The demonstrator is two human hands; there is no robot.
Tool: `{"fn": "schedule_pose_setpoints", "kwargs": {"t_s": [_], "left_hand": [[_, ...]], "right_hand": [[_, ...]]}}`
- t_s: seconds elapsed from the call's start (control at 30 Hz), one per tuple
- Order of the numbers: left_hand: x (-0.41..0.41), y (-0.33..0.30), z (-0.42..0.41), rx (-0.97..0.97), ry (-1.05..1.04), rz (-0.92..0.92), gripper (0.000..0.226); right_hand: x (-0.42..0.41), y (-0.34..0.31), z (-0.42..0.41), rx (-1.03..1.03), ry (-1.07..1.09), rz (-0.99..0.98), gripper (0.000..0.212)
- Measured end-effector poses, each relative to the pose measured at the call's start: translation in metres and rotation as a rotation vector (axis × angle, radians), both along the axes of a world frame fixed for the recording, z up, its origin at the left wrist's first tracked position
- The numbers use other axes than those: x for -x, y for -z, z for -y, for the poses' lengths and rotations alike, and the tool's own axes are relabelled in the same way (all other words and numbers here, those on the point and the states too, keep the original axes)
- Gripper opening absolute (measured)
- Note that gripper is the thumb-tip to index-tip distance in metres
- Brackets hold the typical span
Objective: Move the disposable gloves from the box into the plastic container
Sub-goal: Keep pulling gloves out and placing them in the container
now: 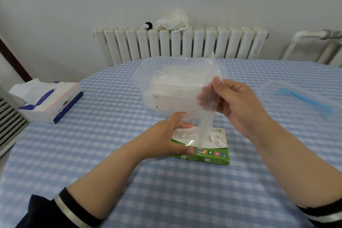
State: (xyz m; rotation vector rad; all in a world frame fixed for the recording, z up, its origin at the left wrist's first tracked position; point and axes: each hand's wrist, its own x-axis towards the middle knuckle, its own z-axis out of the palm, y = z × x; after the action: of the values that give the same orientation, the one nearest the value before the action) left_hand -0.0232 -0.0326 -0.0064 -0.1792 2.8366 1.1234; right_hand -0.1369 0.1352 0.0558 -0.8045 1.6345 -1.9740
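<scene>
Left hand [166,135] pins green box [205,153] to counter [111,153], steadying it; right hand [238,103] fingers pinch 1 clear glove [207,102], lifted from box toward plastic container [166,87] behind.

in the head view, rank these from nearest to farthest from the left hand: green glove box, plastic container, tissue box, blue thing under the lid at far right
From the left hand:
1. Green glove box: under the hand, which rests on it.
2. Plastic container: just behind the box, centre of the table.
3. Tissue box: far left edge of the table.
4. Blue thing: far right, under the clear lid.
</scene>
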Motion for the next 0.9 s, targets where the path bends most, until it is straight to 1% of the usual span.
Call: {"fn": "schedule_pose_setpoints", "kwargs": {"t_s": [0.1,0.17,0.23,0.3,0.33,0.4,0.43,0.47,0.5,0.53,0.57,0.6,0.63,0.73,0.83,0.9], "left_hand": [[0.0,-0.001,0.001,-0.004,0.022,-0.01,0.085],[0.0,-0.005,0.0,-0.035,0.032,-0.007,0.081],[-0.003,-0.007,-0.002,-0.056,0.031,-0.012,0.061],[-0.006,-0.008,-0.002,-0.103,0.009,-0.031,0.032],[-0.005,-0.008,0.0,-0.139,-0.011,-0.038,0.03],[-0.003,-0.017,-0.002,-0.239,-0.066,-0.119,0.062],[-0.001,-0.022,-0.002,-0.356,-0.105,-0.173,0.079],[0.003,-0.029,0.0,-0.486,-0.15,-0.221,0.09],[0.005,-0.04,0.002,-0.588,-0.168,-0.269,0.094],[0.006,-0.052,0.003,-0.655,-0.168,-0.322,0.086],[0.006,-0.065,0.004,-0.674,-0.147,-0.364,0.072],[0.006,-0.076,0.006,-0.639,-0.117,-0.387,0.057],[0.005,-0.087,0.006,-0.579,-0.079,-0.381,0.052],[0.014,-0.107,0.004,-0.322,-0.055,-0.303,0.061],[0.028,-0.121,-0.004,-0.034,-0.048,-0.286,0.073],[0.037,-0.129,-0.005,0.063,-0.006,-0.213,0.08]], "right_hand": [[-0.003,-0.002,-0.001,0.06,-0.075,0.157,0.043],[-0.007,-0.007,0.0,0.09,-0.095,0.252,0.05],[-0.01,-0.012,-0.001,0.142,-0.118,0.367,0.057],[-0.01,-0.016,-0.002,0.165,-0.143,0.428,0.062],[-0.012,-0.017,-0.003,0.148,-0.154,0.428,0.063],[-0.013,-0.018,-0.006,0.066,-0.169,0.403,0.063],[-0.013,-0.018,-0.007,0.023,-0.167,0.396,0.061],[-0.013,-0.017,-0.007,-0.012,-0.164,0.405,0.057],[-0.012,-0.016,-0.007,-0.037,-0.162,0.415,0.053],[-0.012,-0.015,-0.006,-0.055,-0.169,0.424,0.051],[-0.011,-0.015,-0.005,-0.069,-0.181,0.427,0.051],[-0.011,-0.015,-0.005,-0.08,-0.194,0.425,0.051],[-0.011,-0.015,-0.005,-0.091,-0.207,0.414,0.052],[-0.009,-0.014,-0.006,-0.145,-0.241,0.328,0.056],[-0.005,-0.012,-0.008,-0.201,-0.255,0.248,0.061],[-0.005,-0.011,-0.009,-0.213,-0.284,0.199,0.06]]}}
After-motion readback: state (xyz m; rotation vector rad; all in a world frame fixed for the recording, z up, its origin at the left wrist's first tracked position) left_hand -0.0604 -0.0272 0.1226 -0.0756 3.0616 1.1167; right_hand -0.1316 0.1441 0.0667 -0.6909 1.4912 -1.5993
